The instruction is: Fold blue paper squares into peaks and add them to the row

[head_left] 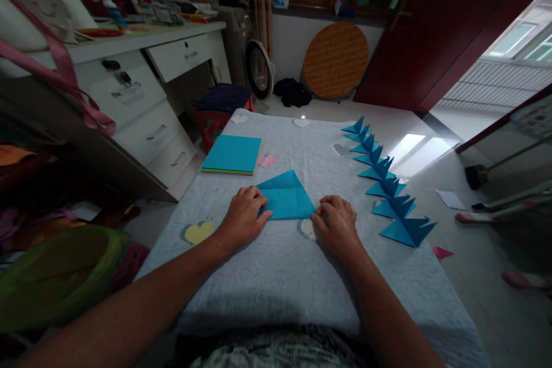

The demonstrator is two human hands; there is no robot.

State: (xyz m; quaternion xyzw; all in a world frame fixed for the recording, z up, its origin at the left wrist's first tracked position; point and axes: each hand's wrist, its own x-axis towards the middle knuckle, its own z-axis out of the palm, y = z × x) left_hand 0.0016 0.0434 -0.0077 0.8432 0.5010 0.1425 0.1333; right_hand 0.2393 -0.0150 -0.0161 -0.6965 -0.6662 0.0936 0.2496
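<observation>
A blue sheet of origami paper (288, 198), creased and partly folded into a kite-like shape with its point away from me, lies on the cloth-covered table. My left hand (246, 213) is closed on its left corner, thumb resting along the near edge. At the right corner, my right hand (335, 219) pinches the paper between thumb and fingers. Both hands hide the corners they hold. Beyond my left hand is a stack of square paper (233, 154), blue on top. Several folded blue paper cranes (399, 207) stand in a row along the table's right side.
The table (263, 276) wears a pale cloth with heart patterns. A stool (224, 99) stands past its far left corner, near a white desk (142, 109). A green-rimmed basket (64, 276) is at the left. One small pink paper piece (442, 252) shows beside the right edge.
</observation>
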